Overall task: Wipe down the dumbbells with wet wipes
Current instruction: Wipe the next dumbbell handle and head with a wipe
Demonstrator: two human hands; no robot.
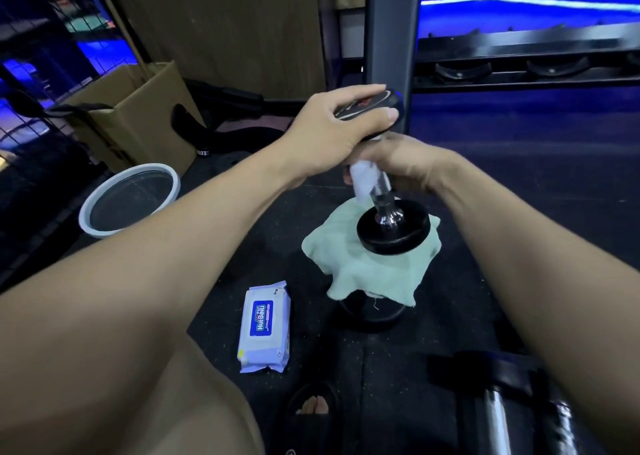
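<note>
A black dumbbell with a chrome handle stands on end, tilted, on a pale green cloth draped over another dark weight. My left hand grips its upper head from above. My right hand is wrapped round the handle, holding a white wet wipe against the chrome. A pack of wet wipes lies on the floor to the front left.
A white-rimmed basin and an open cardboard box stand to the left. A dumbbell rack runs across the back right behind a grey upright post. Another dumbbell lies at bottom right. My foot shows below.
</note>
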